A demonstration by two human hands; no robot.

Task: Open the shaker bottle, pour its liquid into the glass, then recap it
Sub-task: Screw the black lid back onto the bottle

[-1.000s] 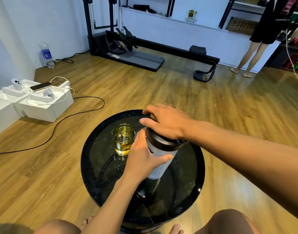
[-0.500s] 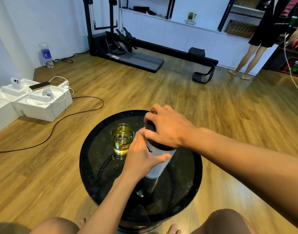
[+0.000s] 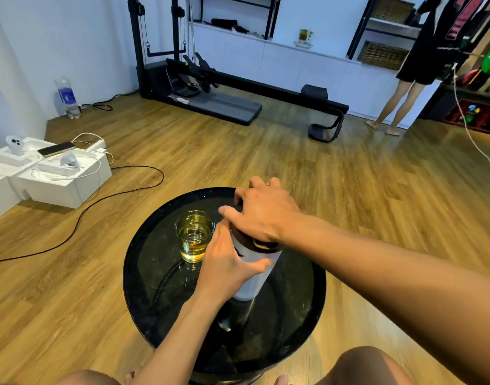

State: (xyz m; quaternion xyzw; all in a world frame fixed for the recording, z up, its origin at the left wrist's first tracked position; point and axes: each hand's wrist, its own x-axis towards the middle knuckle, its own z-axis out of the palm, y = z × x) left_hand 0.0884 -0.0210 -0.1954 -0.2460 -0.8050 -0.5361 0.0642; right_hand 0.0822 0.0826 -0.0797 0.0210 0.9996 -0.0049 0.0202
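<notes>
hands meet on the shaker bottle (image 3: 256, 276), which stands upright near the middle of the round black worktop (image 3: 302, 295). the left hand (image 3: 227, 262) wraps around the bottle's white body, thumb across its front. the right hand (image 3: 263, 211) lies over the dark lid (image 3: 261, 245), fingers curled down around the rim, gripping it from above. the lid sits on the bottle's top. just beside the bottle, on its left, stands the glass (image 3: 194, 236), partly filled with yellowish liquid, touching the worktop and close to the left hand's knuckles. on the wooden floor (image 3: 377, 190) to the far left sit white boxes (image 3: 63, 184) with a black cable (image 3: 79, 218) trailing past them
</notes>
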